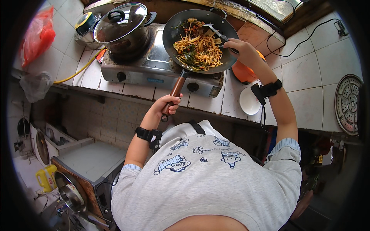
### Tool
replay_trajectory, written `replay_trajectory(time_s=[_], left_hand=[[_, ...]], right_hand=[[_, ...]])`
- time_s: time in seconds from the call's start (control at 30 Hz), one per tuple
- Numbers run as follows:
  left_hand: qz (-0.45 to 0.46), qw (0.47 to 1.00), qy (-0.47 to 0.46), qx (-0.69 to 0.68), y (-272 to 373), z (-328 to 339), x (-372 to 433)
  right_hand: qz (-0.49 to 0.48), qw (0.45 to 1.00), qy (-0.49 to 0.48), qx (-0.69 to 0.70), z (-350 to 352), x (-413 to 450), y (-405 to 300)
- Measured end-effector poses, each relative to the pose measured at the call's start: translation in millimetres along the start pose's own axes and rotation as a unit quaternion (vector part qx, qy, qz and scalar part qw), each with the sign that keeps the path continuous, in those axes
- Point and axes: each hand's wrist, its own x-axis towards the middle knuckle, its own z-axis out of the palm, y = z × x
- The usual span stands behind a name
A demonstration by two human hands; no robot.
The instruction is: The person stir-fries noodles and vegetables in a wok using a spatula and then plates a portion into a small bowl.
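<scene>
My left hand point(168, 104) grips the brown wooden handle point(179, 83) of a dark wok point(173, 33). The wok sits over the right burner of a steel two-burner gas stove point(130, 70). Noodles point(202, 53) mixed with green leaves and red bits lie in it. In my right hand point(241, 50) is the black handle of a metal spatula point(209, 28), its blade against the noodles near the wok's far side. On the left burner stands a large pot point(127, 43) under a glass lid point(122, 21) with a black knob.
A white bowl point(249, 101) and an orange container point(244, 72) stand right of the stove. A yellow gas hose point(78, 74) runs off its left side. Stacked pots point(86, 34) stand back left. A perforated steamer plate point(349, 104) leans on the right wall, where a black cable point(306, 43) hangs.
</scene>
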Motion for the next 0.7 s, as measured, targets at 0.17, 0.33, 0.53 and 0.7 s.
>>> replay_trajectory(time_s=[0.17, 0.33, 0.53, 0.7], left_hand=[[0.001, 1.0, 0.002, -0.007, 0, -3, -1], [-0.001, 1.0, -0.006, -0.003, 0, -4, 0], [-0.001, 1.0, 0.011, 0.001, 1, 0, -2], [0.007, 1.0, 0.005, -0.006, 1, 4, -3]], right_hand=[[0.016, 0.999, -0.051, 0.012, -1, -2, -26], [-0.004, 0.999, -0.043, 0.017, 2, 13, -13], [-0.038, 0.999, 0.034, -0.004, 8, 35, -3], [-0.034, 0.999, 0.005, 0.005, 13, 35, 0]])
